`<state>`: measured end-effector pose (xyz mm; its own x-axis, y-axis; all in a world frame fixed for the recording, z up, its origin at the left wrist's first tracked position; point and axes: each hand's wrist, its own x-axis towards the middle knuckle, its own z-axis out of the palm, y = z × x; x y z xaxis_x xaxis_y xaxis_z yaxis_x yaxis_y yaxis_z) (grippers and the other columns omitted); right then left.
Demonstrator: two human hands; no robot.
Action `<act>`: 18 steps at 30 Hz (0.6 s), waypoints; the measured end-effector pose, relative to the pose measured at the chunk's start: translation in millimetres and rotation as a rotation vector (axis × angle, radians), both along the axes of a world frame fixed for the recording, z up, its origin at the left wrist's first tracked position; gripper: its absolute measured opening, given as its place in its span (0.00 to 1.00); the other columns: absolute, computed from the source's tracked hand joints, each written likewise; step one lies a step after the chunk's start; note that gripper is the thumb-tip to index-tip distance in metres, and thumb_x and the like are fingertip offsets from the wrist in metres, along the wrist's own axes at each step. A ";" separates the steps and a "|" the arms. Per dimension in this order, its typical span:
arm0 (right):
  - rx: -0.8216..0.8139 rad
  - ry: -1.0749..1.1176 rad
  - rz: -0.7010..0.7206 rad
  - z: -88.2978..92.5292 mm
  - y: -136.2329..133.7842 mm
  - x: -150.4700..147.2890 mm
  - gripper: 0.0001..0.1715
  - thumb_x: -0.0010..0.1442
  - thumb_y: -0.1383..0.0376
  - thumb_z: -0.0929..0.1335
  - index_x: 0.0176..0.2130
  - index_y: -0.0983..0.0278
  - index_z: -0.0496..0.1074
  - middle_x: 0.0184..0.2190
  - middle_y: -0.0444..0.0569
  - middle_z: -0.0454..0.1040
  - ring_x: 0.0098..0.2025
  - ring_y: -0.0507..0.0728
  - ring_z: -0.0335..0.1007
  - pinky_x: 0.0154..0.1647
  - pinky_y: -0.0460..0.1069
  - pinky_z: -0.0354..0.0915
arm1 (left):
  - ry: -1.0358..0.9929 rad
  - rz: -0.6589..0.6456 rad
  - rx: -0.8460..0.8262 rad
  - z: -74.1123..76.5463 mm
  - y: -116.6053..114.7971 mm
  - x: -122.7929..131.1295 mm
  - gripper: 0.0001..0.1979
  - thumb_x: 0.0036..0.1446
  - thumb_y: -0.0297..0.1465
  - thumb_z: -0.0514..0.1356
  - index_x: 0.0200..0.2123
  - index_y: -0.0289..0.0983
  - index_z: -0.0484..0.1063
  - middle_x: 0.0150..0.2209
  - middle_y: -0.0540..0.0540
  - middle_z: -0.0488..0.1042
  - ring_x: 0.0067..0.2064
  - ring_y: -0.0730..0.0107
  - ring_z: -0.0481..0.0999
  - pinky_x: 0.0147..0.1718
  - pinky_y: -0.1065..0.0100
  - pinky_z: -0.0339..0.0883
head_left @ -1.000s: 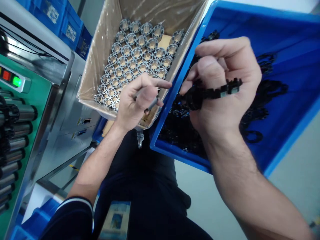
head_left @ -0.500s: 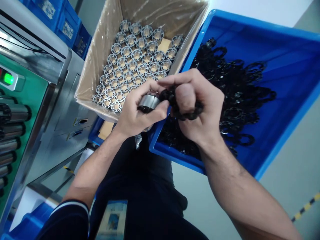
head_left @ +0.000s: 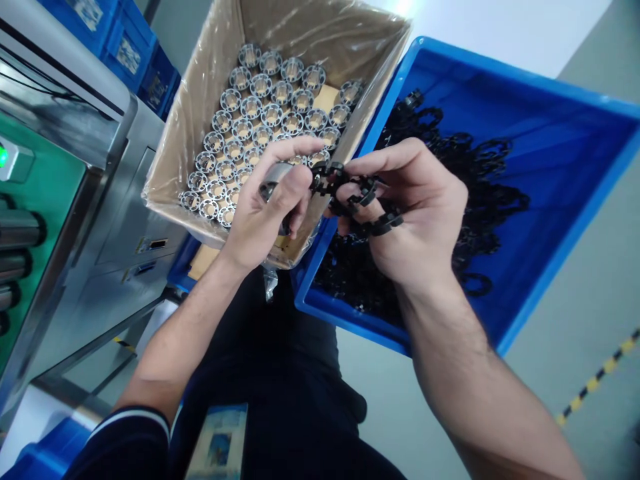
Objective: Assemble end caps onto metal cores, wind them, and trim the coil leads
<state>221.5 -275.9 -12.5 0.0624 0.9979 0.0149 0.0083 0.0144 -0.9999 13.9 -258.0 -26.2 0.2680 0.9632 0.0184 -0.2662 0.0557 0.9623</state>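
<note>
My left hand (head_left: 255, 223) is closed around a shiny metal stator core (head_left: 275, 175), its thumb lying across the front. At the core's lower end, a bit of black shows by my fingers. Facing it, my right hand (head_left: 425, 207) is closed on several black plastic rings (head_left: 384, 224), some looped around its fingers. Between the two hands, black rings (head_left: 327, 175) sit close to my left thumb tip; whether they touch the core is hidden. Below my left hand and behind it stand rows of metal cores (head_left: 271, 115) in a plastic-lined cardboard box (head_left: 195, 87).
A blue bin (head_left: 560, 247) on the right holds a heap of loose black rings (head_left: 465, 193). At left stands a machine with a green panel (head_left: 55, 193) and metal cylinders (head_left: 20, 229). Blue crates (head_left: 117, 40) are stacked at the upper left.
My left hand has turned and moved slightly left, tilting the core. My right hand has shifted a little right, its fingers loosening so the black rings show more plainly.
</note>
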 end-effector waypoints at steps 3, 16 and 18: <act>0.089 -0.201 -0.132 4.9 -5.1 0.8 0.16 0.73 0.40 0.84 0.55 0.39 0.90 0.54 0.49 0.89 0.50 0.72 0.88 0.46 0.66 0.89 | -0.057 -0.056 -0.026 0.9 1.1 -0.3 0.34 0.84 0.70 0.59 0.66 0.50 0.84 0.37 0.49 0.74 0.30 0.70 0.76 0.28 0.68 0.73; 0.008 0.007 0.100 4.6 -1.7 2.4 0.15 0.69 0.47 0.88 0.54 0.36 0.92 0.48 0.43 0.92 0.30 0.62 0.79 0.25 0.60 0.77 | 0.001 -0.082 -0.077 2.7 -5.3 5.8 0.42 0.78 0.81 0.50 0.57 0.48 0.67 0.33 0.53 0.70 0.25 0.73 0.71 0.24 0.71 0.59; 0.022 -0.020 0.107 4.1 -2.6 3.7 0.14 0.73 0.48 0.86 0.56 0.36 0.93 0.54 0.44 0.92 0.35 0.62 0.83 0.31 0.61 0.81 | -0.082 -0.162 -0.110 5.3 -7.2 3.5 0.36 0.81 0.75 0.58 0.58 0.49 0.69 0.32 0.54 0.72 0.25 0.72 0.71 0.23 0.70 0.61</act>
<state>225.2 -278.4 -8.4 -0.0448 0.9983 0.0372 0.0257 0.0384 -0.9989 17.4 -265.2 -20.9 0.4219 0.9049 -0.0564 -0.3227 0.2080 0.9234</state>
